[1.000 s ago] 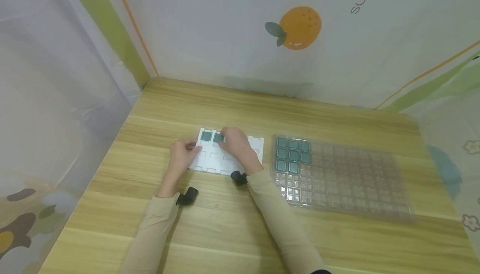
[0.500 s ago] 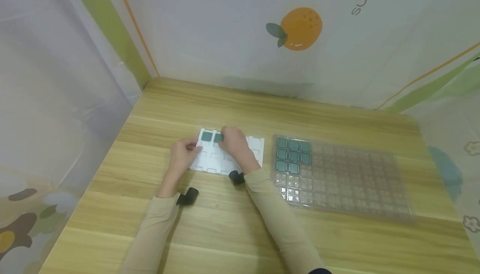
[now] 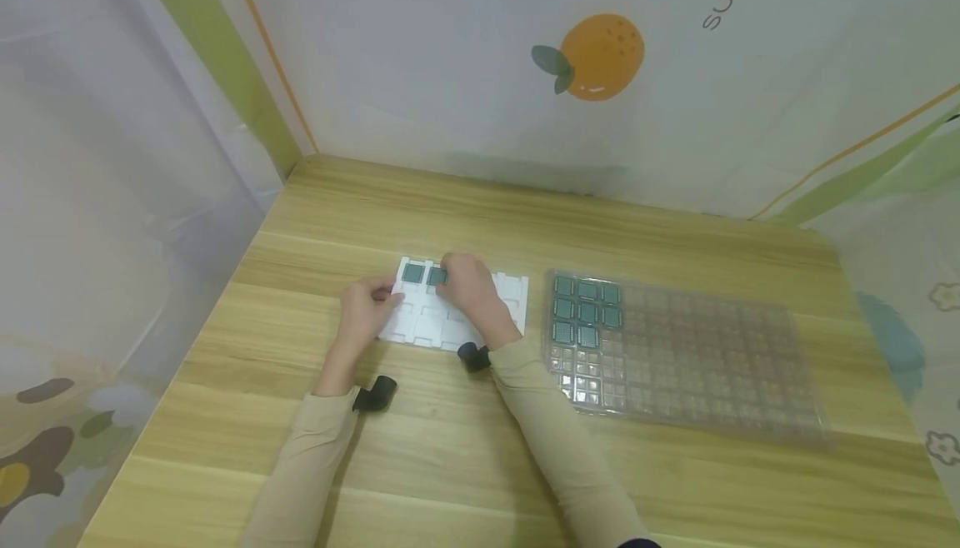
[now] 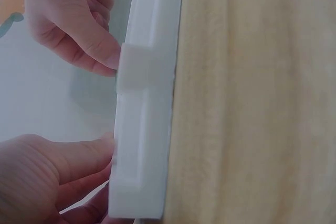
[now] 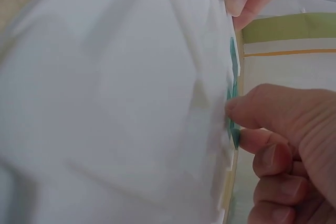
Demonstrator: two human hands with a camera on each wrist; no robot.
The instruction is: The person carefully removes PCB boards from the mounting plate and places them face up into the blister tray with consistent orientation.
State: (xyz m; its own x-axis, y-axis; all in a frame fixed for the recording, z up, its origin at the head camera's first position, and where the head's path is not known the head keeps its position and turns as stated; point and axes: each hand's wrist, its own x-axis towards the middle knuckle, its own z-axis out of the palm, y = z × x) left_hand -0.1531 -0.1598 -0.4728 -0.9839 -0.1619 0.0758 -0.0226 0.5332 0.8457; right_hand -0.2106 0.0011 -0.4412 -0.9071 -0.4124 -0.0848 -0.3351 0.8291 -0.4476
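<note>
A white plastic tray (image 3: 416, 321) with moulded pockets lies on the table in the head view. My left hand (image 3: 362, 313) grips its left edge, thumb on top and fingers beneath. One square green chip (image 3: 413, 272) sits in the far left pocket. At the pocket beside it, my right hand (image 3: 471, 288) pinches a second green chip (image 3: 436, 277), partly covered by the fingers. In the right wrist view, thumb and forefinger of the right hand (image 5: 294, 124) meet at that chip's edge (image 5: 235, 137). The left wrist view shows the tray side-on (image 4: 142, 129).
To the right lies a clear plastic tray (image 3: 705, 356) with many small cells. Several green chips (image 3: 587, 312) fill its far left corner. The wooden table (image 3: 450, 465) ends against a printed curtain (image 3: 450, 73) at the back. Black wrist cameras (image 3: 375, 394) hang below both wrists.
My right wrist has shifted very slightly left, while its fingers stay at the second chip. The left hand and both trays look unmoved.
</note>
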